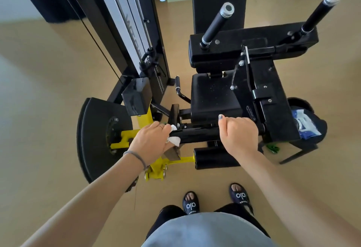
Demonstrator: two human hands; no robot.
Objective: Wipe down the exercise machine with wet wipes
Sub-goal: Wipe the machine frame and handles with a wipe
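Observation:
A black and yellow exercise machine stands in front of me, with a black seat and a black padded roller bar across its front. My left hand grips a crumpled white wet wipe against the left end of that roller. My right hand is curled around the right part of the same roller, thumb up. A second black roller pad sits lower, just below the first.
A blue pack of wipes lies on a dark round stool at the right. The weight stack tower rises at the left, a black disc cam beside it. Two upright handles stand behind the seat. My sandalled feet stand on tan floor.

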